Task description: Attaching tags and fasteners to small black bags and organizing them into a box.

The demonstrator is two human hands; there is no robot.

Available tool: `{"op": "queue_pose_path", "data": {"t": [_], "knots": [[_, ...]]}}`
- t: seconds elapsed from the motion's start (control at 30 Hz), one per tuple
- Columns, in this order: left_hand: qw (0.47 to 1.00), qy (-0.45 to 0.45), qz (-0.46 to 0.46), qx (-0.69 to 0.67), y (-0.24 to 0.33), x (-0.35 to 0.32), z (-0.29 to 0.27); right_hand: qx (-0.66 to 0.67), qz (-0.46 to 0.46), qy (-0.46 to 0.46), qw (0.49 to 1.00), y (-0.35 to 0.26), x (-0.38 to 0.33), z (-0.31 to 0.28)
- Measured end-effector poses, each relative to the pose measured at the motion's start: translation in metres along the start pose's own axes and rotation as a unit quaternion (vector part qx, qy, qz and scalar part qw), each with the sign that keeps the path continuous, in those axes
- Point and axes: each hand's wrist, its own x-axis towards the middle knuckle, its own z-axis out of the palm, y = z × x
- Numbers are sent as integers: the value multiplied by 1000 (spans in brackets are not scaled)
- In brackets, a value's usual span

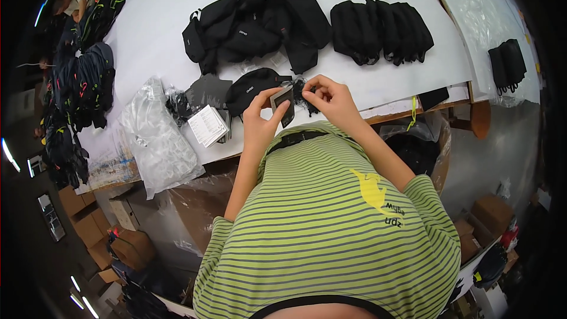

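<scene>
My left hand [261,116] pinches a dark hang tag [286,112] between thumb and fingers, in front of my chest at the near table edge. Just to its right, my right hand [332,103] is closed, thumb against fingertips; what it grips, if anything, is too small to name. A tangle of thin black strings [303,99] lies behind and between the hands. Beside the tag rests a small black waist bag [251,90]. Left of my left hand are a stack of white printed cards [207,125] and a flat dark grey sheet [209,93].
Black bags [254,29] lie heaped at the back of the white table [159,0], and a row of folded black bags [381,29] sits to their right. Clear plastic bags [156,142] hang over the front left edge. Dark backpacks [88,82] line the far left; cardboard boxes [88,230] stand below.
</scene>
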Motion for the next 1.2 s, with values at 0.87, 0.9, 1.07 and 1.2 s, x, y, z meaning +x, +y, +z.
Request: {"op": "queue_pose_path", "data": {"t": [0.87,0.9,1.07,1.2], "knots": [[997,2,79,-17,14,-7,-5,5,-36,-19,999,-10,2,6],[995,12,98,-5,14,-7,-5,3,-41,-20,999,-11,2,6],[987,37,149,54,20,-6,-5,-15,-70,-3,997,-17,3,6],[980,-71,9,-185,11,1,-15,-28,-76,-56,995,-24,3,2]]}}
